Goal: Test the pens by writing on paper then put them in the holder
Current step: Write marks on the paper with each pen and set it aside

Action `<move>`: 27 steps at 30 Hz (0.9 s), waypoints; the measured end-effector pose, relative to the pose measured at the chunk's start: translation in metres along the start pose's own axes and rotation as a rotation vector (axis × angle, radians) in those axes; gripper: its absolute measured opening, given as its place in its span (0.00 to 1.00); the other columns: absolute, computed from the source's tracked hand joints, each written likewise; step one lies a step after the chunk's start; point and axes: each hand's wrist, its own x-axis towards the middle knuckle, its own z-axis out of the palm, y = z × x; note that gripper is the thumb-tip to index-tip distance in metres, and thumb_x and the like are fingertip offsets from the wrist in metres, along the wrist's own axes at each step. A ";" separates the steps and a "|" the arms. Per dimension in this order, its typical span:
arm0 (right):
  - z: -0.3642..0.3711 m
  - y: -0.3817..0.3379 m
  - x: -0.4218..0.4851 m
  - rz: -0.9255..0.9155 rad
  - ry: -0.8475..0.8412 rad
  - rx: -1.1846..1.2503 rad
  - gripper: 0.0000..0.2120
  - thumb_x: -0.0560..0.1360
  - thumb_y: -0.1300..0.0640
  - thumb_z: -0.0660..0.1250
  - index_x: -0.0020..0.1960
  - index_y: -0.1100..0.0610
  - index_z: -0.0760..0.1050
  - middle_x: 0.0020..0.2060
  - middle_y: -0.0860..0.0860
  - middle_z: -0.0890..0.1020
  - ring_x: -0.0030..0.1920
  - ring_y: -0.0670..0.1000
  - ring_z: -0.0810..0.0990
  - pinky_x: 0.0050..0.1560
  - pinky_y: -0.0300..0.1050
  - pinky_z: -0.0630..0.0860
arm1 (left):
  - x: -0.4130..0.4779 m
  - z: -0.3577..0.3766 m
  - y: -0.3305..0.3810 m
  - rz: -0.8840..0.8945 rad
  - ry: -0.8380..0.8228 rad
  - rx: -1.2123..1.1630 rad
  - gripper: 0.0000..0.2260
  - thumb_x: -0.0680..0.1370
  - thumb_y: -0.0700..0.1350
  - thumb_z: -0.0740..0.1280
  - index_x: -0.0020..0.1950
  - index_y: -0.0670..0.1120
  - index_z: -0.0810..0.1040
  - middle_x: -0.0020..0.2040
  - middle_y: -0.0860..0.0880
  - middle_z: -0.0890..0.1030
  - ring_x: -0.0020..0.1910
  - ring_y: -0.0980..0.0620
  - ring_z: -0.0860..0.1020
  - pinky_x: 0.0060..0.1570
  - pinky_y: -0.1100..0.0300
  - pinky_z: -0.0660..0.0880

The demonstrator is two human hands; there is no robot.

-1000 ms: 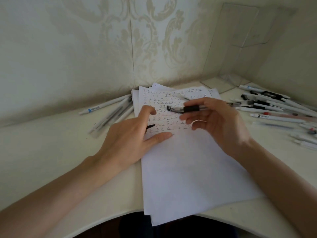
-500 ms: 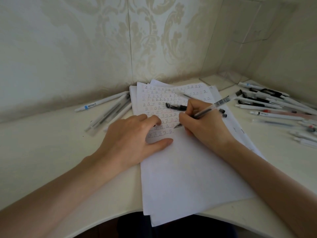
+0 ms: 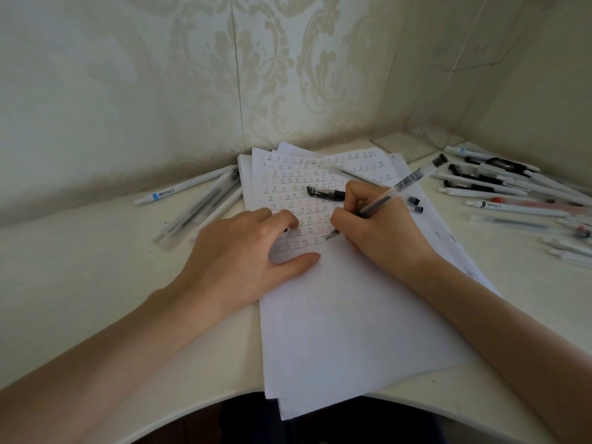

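A second ago my right hand (image 3: 381, 229) was up off the page with the gel pen (image 3: 400, 187) level in the air. Now it has come down, and my fingers are pinched round the clear barrel in a writing grip. The tip rests on the paper (image 3: 352, 315) at the end of the lowest row of marks, where a short fresh stroke shows. The black cap (image 3: 325, 193) lies loose on the sheet, just beyond my knuckles.

My left hand (image 3: 243, 251) has hardly shifted. It lies on the page beside the writing, fingers bent and thumb stretched out, pinning the sheet. It grips nothing I can make out.

So this pen's test has begun, and the ink seems to be flowing. I judge that a finished mark will settle it; then the cap goes back on and the pen goes to the holder. I take the holder to be the clear box (image 3: 432, 91) in the corner, though it is hard to read.

More pens (image 3: 499, 184) lie heaped on the bench (image 3: 80, 267) to my right. A smaller bunch (image 3: 198, 200) lies to my left.
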 end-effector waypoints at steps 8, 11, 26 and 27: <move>0.000 0.000 0.000 -0.005 0.002 0.021 0.12 0.69 0.63 0.66 0.32 0.59 0.64 0.19 0.46 0.67 0.21 0.42 0.64 0.23 0.33 0.60 | -0.001 -0.001 0.000 0.019 -0.002 -0.008 0.27 0.67 0.73 0.50 0.54 0.58 0.74 0.45 0.58 0.78 0.45 0.56 0.77 0.33 0.61 0.65; 0.001 -0.001 -0.001 0.006 -0.031 0.017 0.12 0.70 0.62 0.66 0.32 0.58 0.65 0.19 0.46 0.69 0.20 0.42 0.66 0.23 0.34 0.62 | 0.000 -0.002 0.000 0.018 -0.007 -0.006 0.26 0.69 0.72 0.52 0.56 0.57 0.74 0.45 0.58 0.78 0.46 0.56 0.77 0.34 0.61 0.65; -0.004 -0.002 -0.003 -0.035 0.004 0.200 0.12 0.73 0.65 0.64 0.33 0.60 0.65 0.20 0.49 0.71 0.21 0.43 0.65 0.25 0.30 0.62 | 0.002 0.007 -0.012 0.072 0.057 -0.309 0.07 0.78 0.36 0.60 0.56 0.42 0.70 0.50 0.46 0.77 0.48 0.49 0.76 0.46 0.57 0.71; -0.005 -0.003 -0.003 -0.053 -0.003 0.267 0.13 0.74 0.65 0.65 0.34 0.61 0.66 0.21 0.51 0.72 0.22 0.44 0.66 0.26 0.31 0.64 | 0.003 0.007 -0.012 0.061 0.083 -0.322 0.07 0.78 0.38 0.62 0.56 0.41 0.73 0.50 0.45 0.79 0.48 0.49 0.77 0.47 0.57 0.71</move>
